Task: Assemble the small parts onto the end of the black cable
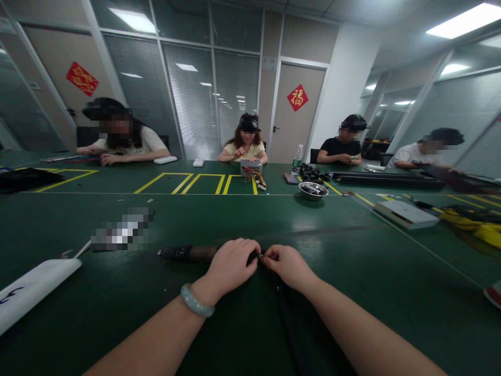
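My left hand point(233, 265) is closed round a dark, rod-shaped tool point(188, 254) that lies on the green table point(156, 292) and sticks out to the left. A pale green bangle point(197, 302) sits on that wrist. My right hand point(288, 265) pinches something tiny right at the tool's tip, too small to name. The two hands touch at the fingertips. A dark cable point(287, 324) runs from under the hands toward me.
A white flat object point(33, 287) lies at the near left. A metal bowl point(313, 190) and a grey box point(405, 213) stand further right, yellow cables point(475, 222) at the far right. Several people sit working along the far side, with a water bottle point(297, 159) among them.
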`<move>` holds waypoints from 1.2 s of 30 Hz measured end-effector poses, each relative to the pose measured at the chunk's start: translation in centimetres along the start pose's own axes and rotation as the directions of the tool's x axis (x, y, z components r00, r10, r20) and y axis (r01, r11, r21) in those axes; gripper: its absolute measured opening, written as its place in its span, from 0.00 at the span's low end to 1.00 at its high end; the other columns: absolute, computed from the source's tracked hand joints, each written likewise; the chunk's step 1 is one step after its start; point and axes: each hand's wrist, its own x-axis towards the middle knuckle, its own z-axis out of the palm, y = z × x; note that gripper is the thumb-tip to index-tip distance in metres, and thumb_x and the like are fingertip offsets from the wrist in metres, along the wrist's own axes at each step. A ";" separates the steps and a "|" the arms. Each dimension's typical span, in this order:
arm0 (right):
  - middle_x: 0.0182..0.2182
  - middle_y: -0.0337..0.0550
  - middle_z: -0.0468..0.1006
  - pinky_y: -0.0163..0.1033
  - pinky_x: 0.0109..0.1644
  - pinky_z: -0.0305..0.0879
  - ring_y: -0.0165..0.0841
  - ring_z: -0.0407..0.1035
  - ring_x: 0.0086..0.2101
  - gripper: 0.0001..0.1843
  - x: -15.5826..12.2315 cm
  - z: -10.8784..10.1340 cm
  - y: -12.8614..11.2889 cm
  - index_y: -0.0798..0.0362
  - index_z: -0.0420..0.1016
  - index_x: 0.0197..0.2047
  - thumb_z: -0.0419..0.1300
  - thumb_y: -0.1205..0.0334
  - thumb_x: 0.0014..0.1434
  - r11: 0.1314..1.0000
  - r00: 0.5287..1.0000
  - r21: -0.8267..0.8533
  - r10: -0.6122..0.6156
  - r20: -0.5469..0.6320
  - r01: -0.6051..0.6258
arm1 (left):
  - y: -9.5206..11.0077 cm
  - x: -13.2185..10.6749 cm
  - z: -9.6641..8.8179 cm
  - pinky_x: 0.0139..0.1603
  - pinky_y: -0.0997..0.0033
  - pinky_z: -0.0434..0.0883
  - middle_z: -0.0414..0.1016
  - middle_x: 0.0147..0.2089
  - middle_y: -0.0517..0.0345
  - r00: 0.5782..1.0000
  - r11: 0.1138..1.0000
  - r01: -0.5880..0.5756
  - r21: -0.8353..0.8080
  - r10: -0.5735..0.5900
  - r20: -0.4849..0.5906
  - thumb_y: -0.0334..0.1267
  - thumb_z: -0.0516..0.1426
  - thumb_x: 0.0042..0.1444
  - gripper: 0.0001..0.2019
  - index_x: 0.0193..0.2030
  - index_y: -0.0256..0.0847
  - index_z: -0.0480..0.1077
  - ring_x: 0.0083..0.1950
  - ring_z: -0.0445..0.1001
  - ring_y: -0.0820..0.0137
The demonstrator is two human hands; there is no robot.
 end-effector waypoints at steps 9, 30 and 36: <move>0.26 0.38 0.78 0.32 0.29 0.56 0.28 0.68 0.26 0.10 -0.2 -0.1 -0.2 0.52 0.77 0.33 0.59 0.56 0.58 1.000 1.000 0.008 -0.001 0.003 0.001 | 0.1 -0.1 -0.1 0.45 0.64 0.65 0.73 0.41 0.60 1.000 1.000 0.029 -0.005 -0.029 -0.009 0.35 0.55 0.57 0.08 0.44 0.45 0.68 0.44 0.70 0.66; 0.27 0.38 0.78 0.32 0.30 0.55 0.28 0.68 0.27 0.09 -0.3 -0.3 -0.6 0.52 0.77 0.33 0.59 0.56 0.58 1.000 1.000 -0.026 -0.011 -0.008 0.011 | 0.1 0.0 -0.1 0.46 0.63 0.64 0.73 0.42 0.60 1.000 1.000 -0.020 -0.007 0.020 0.000 0.33 0.55 0.56 0.07 0.42 0.45 0.68 0.45 0.70 0.65; 0.27 0.38 0.78 0.32 0.29 0.56 0.29 0.69 0.27 0.10 -0.2 -0.2 -0.4 0.52 0.77 0.34 0.58 0.56 0.59 1.000 1.000 -0.019 0.016 0.010 -0.016 | 0.3 0.0 -0.3 0.47 0.63 0.65 0.73 0.43 0.59 1.000 1.000 -0.001 -0.001 0.001 0.006 0.32 0.55 0.55 0.09 0.43 0.44 0.68 0.45 0.70 0.65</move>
